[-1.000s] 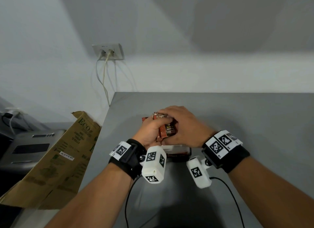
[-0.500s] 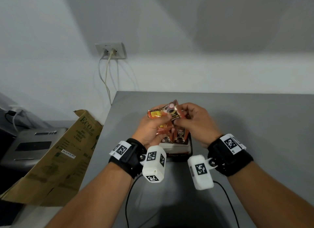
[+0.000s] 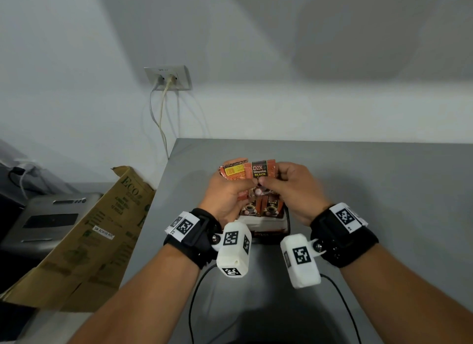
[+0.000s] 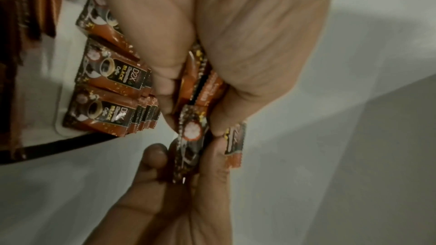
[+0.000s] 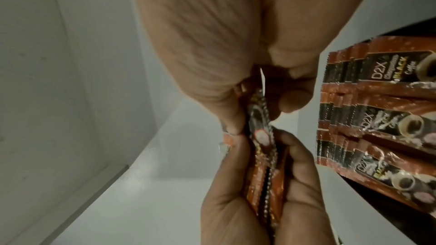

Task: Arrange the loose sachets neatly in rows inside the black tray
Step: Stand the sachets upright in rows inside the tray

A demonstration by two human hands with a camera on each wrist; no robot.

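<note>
My left hand (image 3: 238, 187) grips a small bundle of orange-brown coffee sachets (image 3: 231, 173) upright above the tray. My right hand (image 3: 271, 181) pinches the lower edge of the front sachet (image 3: 259, 171), whose black label faces me. In the left wrist view the bundle (image 4: 200, 85) sits between thumb and fingers, and the right hand's fingers (image 4: 153, 156) pinch one sachet from below. Beneath the hands the black tray (image 3: 287, 223) holds rows of the same sachets (image 3: 261, 208), overlapped with labels up (image 5: 365, 118).
The tray sits on a grey table (image 3: 371, 190) near its left edge. A folded cardboard box (image 3: 97, 236) leans off the table's left side beside a grey machine (image 3: 51, 218). Cables hang from a wall socket (image 3: 167, 78). Wrist camera cables (image 3: 194, 305) trail toward me.
Both hands have risen from the tray with the sachets. The bundle has turned upright and fanned apart, and the right hand has shifted to pinch the front sachet.
</note>
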